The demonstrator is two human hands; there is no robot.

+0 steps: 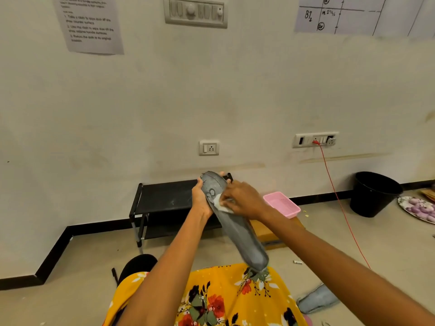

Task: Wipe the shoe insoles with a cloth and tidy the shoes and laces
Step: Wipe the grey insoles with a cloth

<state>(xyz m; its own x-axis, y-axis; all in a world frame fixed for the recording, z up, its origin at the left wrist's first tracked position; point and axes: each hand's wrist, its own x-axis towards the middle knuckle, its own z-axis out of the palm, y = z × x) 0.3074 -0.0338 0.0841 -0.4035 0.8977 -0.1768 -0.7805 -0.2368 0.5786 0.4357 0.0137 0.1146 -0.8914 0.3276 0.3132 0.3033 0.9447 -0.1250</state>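
Grey and long, the insole (233, 220) slants through the middle of the view, its far end raised in front of the low black shoe rack (164, 196) and its near end resting on the person's lap, on the yellow flowered fabric (211, 297). The left hand (200, 196) grips the insole near its upper end from the left side, thumb on the upper face and fingers curled behind it. The right hand (242, 200) pinches a small white cloth (222, 205) and presses it against the insole's upper face, just below a ring-shaped mark on the grey surface. A second grey insole (317, 300) lies flat on the floor to the right of the lap, partly hidden by the right forearm. A dark shoe (137, 264) sits on the floor to the left of the lap, just in front of the rack's leg. A pink plastic tray (281, 204) stands to the right of the rack, on top of a brown box (268, 234). Further right, a black bucket (374, 194) stands against the wall, with a flowered plate (416, 208) beside it on the floor. A red cable (339, 201) runs down from a wall socket (315, 140) and across the floor. Papers are taped to the wall above.
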